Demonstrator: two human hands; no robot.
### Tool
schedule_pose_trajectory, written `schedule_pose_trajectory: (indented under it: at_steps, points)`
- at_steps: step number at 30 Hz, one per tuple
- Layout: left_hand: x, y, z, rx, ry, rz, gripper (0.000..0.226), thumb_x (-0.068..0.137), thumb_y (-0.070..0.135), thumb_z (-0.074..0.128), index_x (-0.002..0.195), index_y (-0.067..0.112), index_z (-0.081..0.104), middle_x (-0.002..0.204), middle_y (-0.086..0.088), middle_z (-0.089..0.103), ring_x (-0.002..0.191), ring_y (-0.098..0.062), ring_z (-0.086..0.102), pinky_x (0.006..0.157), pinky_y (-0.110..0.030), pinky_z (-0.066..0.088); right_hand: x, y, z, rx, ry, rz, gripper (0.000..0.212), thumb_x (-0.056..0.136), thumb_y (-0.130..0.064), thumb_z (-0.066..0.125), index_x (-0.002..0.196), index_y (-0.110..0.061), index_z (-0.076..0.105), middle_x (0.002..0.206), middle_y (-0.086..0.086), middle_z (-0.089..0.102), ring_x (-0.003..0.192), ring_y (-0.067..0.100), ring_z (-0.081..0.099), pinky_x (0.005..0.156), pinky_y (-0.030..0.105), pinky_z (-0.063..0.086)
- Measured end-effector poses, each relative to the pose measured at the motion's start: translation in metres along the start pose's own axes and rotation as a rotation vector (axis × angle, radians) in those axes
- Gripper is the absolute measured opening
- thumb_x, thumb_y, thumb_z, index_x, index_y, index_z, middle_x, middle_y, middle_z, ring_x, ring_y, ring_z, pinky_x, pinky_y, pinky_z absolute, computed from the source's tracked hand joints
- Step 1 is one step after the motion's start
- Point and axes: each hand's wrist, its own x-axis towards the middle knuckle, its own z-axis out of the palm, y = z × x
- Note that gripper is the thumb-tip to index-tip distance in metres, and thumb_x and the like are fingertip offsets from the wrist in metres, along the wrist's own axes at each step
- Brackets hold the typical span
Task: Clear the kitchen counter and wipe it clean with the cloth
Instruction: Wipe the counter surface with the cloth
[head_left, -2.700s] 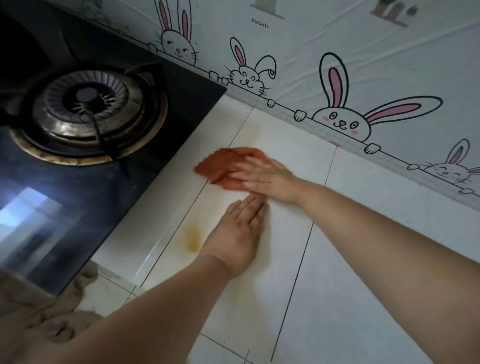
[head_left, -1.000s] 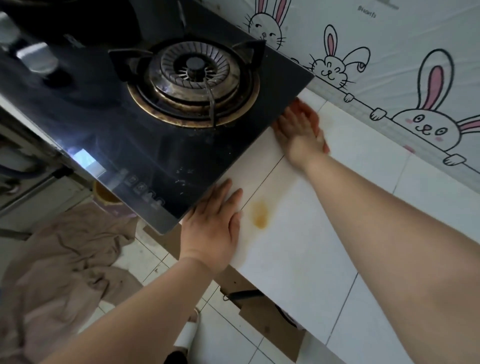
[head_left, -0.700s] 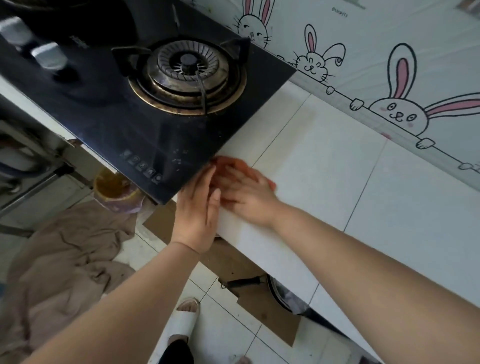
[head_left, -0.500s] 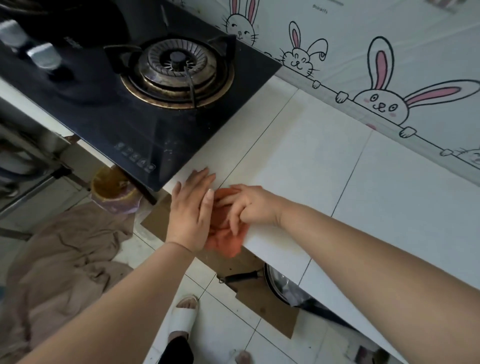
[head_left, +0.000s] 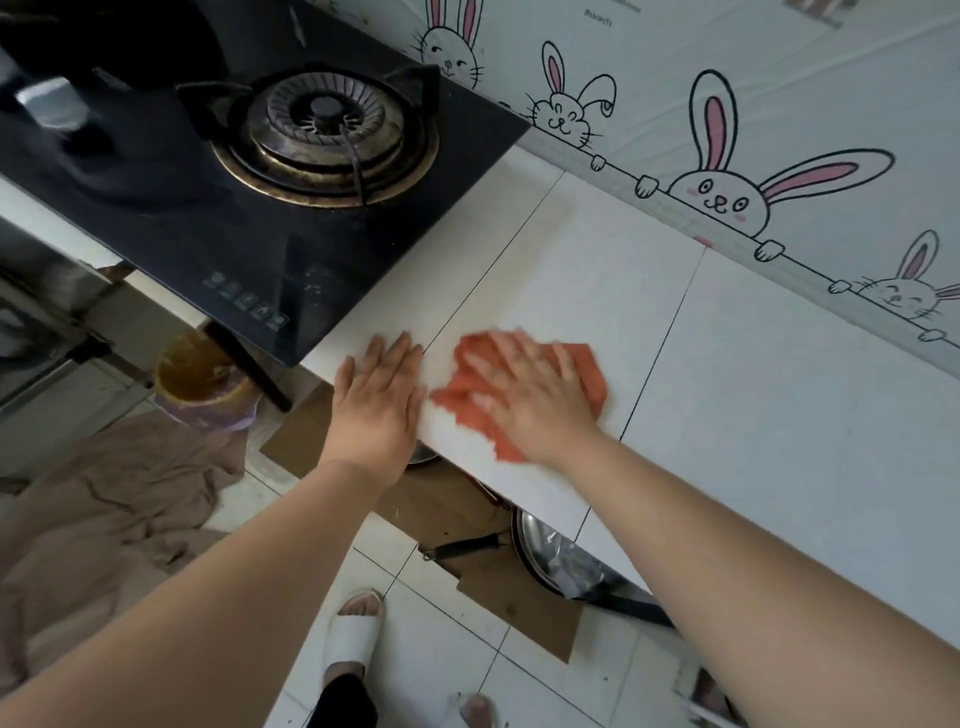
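An orange cloth (head_left: 584, 364) lies spread on the white tiled counter (head_left: 753, 405), near its front edge. My right hand (head_left: 530, 400) presses flat on the cloth with fingers spread, blurred by motion. My left hand (head_left: 379, 400) rests flat on the counter's front edge just left of the cloth, fingers together, holding nothing. The yellow stain from earlier is not visible on the tiles.
A black glass gas stove (head_left: 249, 171) with a round burner (head_left: 327, 130) sits at the left end of the counter. Bunny-patterned wall (head_left: 727, 130) runs behind. Below are a yellow bucket (head_left: 200, 384), beige fabric (head_left: 104, 519), cardboard (head_left: 519, 597), a pan (head_left: 545, 551) and my slippered foot (head_left: 353, 634).
My right hand has swept the cloth rightward from the counter's edge and spread it flat on the tile. My left hand stays at the front edge by the stove corner.
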Motion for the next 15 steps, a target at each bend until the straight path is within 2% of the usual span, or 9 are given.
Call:
schedule_pose_trajectory:
  at_steps: [3,5,9,12,15]
  points:
    - [0.000,-0.001,0.001,0.072,-0.020,0.010,0.051,0.098,0.035,0.019,0.148,0.020,0.021,0.157,0.002,0.016,0.146,-0.019,0.002,0.118,-0.039,-0.003,0.048,0.008,-0.015,0.107,-0.006,0.309,0.052,0.098,-0.055,0.017,0.148,-0.046,0.008,0.161,-0.010,-0.007,0.147,0.017,-0.010,0.115,0.054,-0.004]
    - [0.001,-0.002,0.002,0.075,-0.019,0.010,0.052,0.098,0.035,0.018,0.148,0.020,0.019,0.158,0.002,0.015,0.146,-0.019,0.002,0.118,-0.039,-0.002,0.063,-0.012,-0.014,0.119,-0.009,0.379,0.053,0.098,-0.053,0.017,0.149,-0.044,0.006,0.161,-0.008,-0.009,0.147,0.021,-0.012,0.114,0.057,-0.005]
    - [0.001,-0.003,0.003,0.037,0.001,0.013,0.051,0.098,0.032,0.024,0.146,0.016,0.026,0.156,-0.002,0.022,0.146,-0.022,0.008,0.118,-0.042,0.002,0.020,-0.061,0.006,0.052,0.048,0.149,0.053,0.099,-0.050,0.017,0.150,-0.041,0.006,0.161,-0.010,-0.004,0.147,0.018,-0.009,0.115,0.053,-0.006]
    - [0.002,-0.002,0.001,0.025,-0.007,0.001,0.049,0.098,0.027,0.028,0.146,0.016,0.027,0.156,-0.001,0.021,0.146,-0.020,0.008,0.118,-0.041,0.001,-0.020,-0.051,0.012,0.046,0.058,0.026,0.050,0.099,-0.050,0.018,0.149,-0.043,0.010,0.160,-0.015,0.000,0.148,0.013,-0.006,0.116,0.047,-0.008]
    - [0.001,0.001,-0.002,-0.030,0.007,0.004,0.048,0.098,0.013,0.031,0.146,0.016,0.027,0.155,-0.003,0.025,0.146,-0.022,0.011,0.118,-0.041,0.003,-0.047,-0.006,0.012,0.047,0.022,0.071,0.049,0.098,-0.055,0.015,0.146,-0.050,0.006,0.159,-0.019,-0.003,0.147,0.009,-0.007,0.117,0.045,-0.007]
